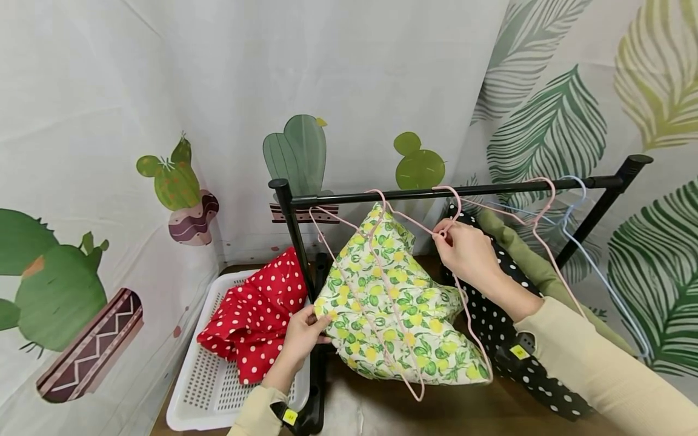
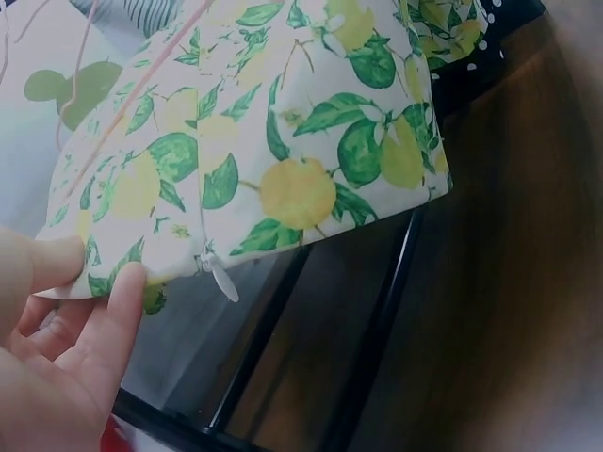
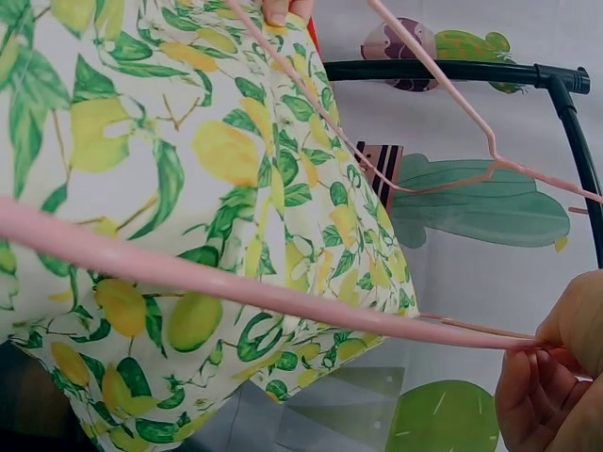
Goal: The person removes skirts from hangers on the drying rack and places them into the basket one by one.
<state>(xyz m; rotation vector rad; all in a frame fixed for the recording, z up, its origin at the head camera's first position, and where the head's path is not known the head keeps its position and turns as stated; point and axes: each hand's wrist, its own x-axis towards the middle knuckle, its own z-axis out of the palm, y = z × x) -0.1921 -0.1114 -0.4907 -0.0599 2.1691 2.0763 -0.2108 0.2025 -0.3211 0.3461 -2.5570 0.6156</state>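
Observation:
A white garment with a lemon print (image 1: 400,303) hangs spread among pink hangers on the rack. My left hand (image 1: 305,334) pinches its lower left corner between thumb and fingers; a small zipper pull (image 2: 222,281) dangles at the edge beside them. With thumb and fingertips, my right hand (image 1: 470,251) pinches a pink hanger (image 1: 473,330) just below its hook. That hanger's bar (image 3: 236,287) crosses in front of the cloth in the right wrist view. Another pink hanger (image 1: 340,266) hooks on the rail to its left, its bars also across the cloth.
The black rack's rail (image 1: 414,194) runs across the middle. At left, a white basket (image 1: 188,387) holds a red polka-dot cloth (image 1: 262,315). To the right hang a black polka-dot garment (image 1: 493,321), a green garment (image 1: 515,248) and a blue hanger (image 1: 605,272).

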